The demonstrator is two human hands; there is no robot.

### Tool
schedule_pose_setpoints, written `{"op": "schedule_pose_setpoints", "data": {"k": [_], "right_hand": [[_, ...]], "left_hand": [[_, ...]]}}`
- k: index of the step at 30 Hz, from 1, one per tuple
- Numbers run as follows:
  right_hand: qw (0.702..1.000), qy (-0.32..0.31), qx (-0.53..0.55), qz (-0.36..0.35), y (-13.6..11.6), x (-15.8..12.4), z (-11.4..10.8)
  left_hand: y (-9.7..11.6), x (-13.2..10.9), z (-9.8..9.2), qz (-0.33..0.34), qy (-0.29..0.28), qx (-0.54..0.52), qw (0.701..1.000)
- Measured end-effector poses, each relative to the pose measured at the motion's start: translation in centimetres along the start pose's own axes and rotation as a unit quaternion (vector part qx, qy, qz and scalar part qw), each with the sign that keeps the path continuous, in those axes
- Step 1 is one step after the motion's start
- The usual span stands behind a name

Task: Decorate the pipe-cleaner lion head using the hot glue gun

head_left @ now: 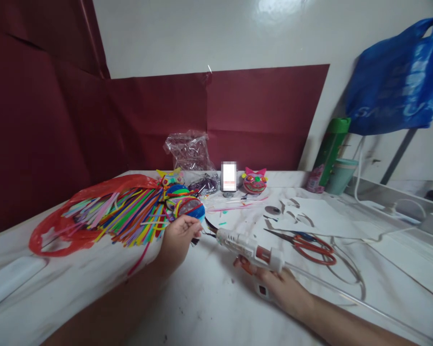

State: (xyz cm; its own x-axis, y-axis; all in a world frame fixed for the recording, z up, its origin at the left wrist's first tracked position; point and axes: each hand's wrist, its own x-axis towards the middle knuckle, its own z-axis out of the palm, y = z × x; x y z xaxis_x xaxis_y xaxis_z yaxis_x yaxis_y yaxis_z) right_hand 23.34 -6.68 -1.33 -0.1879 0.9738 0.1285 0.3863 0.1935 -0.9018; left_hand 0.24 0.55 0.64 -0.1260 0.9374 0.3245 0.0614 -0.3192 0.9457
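Observation:
My right hand [270, 278] is wrapped round the grip of a white hot glue gun [238, 242], its fingers by the orange trigger. A long clear glue stick [332, 288] sticks out of the gun's back. The nozzle points left, toward my left hand [182, 235]. Those left fingers are pinched together beside some thin dark strips; what they grip is too small to make out. Just behind my left hand lie a blue fuzzy piece [199, 213] and a heap of colourful pipe cleaners [130, 216] on a red plastic bag [50, 247].
Red-handled scissors [313, 250] and a cable lie right of the glue gun. White paper [321, 216] with grey cut pieces is behind them. A pink lion-like head [254, 181], a yellow one [171, 177] and clear plastic packaging [189, 151] stand at the back. A green bottle [330, 156] is far right.

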Motion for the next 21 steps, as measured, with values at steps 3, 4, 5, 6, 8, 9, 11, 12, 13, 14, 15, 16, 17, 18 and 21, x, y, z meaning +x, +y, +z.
{"op": "schedule_pose_setpoints", "data": {"k": [3, 4, 5, 6, 8, 9, 11, 12, 13, 14, 15, 16, 17, 18, 21], "right_hand": [[1.0, 0.011, -0.012, -0.008, -0.4, 0.1, -0.1], [1.0, 0.011, -0.017, -0.01, -0.6, 0.1, -0.1], [1.0, 0.01, -0.022, -0.012, -0.7, 0.1, -0.1], [1.0, 0.005, -0.026, -0.013, -0.9, 0.1, -0.2], [0.999, 0.002, -0.032, -0.017, -0.9, 0.1, -0.2], [0.999, 0.004, -0.035, -0.02, -0.8, 0.1, -0.2], [0.999, 0.014, -0.041, -0.02, -0.5, 0.1, -0.1], [0.999, 0.022, -0.042, -0.018, -0.4, 0.0, 0.0], [0.999, 0.025, -0.043, -0.02, -0.4, 0.0, 0.1], [0.999, 0.025, -0.041, -0.023, -0.4, 0.0, 0.1], [0.999, 0.021, -0.037, -0.027, -0.5, -0.1, 0.2], [0.999, 0.016, -0.032, -0.033, -0.6, -0.1, 0.2], [0.999, 0.012, -0.028, -0.038, -0.8, -0.1, 0.3], [0.999, 0.01, -0.025, -0.041, -0.9, -0.1, 0.3], [0.998, 0.014, -0.016, -0.054, -0.8, 0.0, 0.2]], "left_hand": [[-0.2, 0.7, -0.7, 0.011, -0.006, 0.006, 1.0], [-0.3, 0.8, -0.8, 0.016, -0.018, 0.009, 1.0], [-0.3, 0.8, -0.8, 0.018, -0.034, 0.011, 0.999], [-0.3, 0.7, -0.8, 0.015, -0.051, 0.013, 0.999], [-0.4, 0.4, -0.5, -0.001, -0.071, 0.022, 0.997], [-0.4, 0.3, -0.3, -0.01, -0.074, 0.028, 0.997], [-0.4, -0.1, 0.0, -0.023, -0.072, 0.035, 0.997], [-0.4, -0.2, 0.2, -0.026, -0.071, 0.036, 0.996], [-0.4, -0.3, 0.3, -0.026, -0.072, 0.034, 0.996], [-0.3, -0.5, 0.3, -0.023, -0.077, 0.033, 0.996], [-0.2, -0.5, 0.4, -0.019, -0.085, 0.034, 0.996], [-0.2, -0.6, 0.3, -0.01, -0.094, 0.04, 0.995], [-0.2, -0.6, 0.3, 0.001, -0.096, 0.047, 0.994], [-0.2, -0.6, 0.2, 0.012, -0.09, 0.057, 0.994], [-0.4, 0.1, -0.5, 0.045, -0.042, 0.075, 0.995]]}}
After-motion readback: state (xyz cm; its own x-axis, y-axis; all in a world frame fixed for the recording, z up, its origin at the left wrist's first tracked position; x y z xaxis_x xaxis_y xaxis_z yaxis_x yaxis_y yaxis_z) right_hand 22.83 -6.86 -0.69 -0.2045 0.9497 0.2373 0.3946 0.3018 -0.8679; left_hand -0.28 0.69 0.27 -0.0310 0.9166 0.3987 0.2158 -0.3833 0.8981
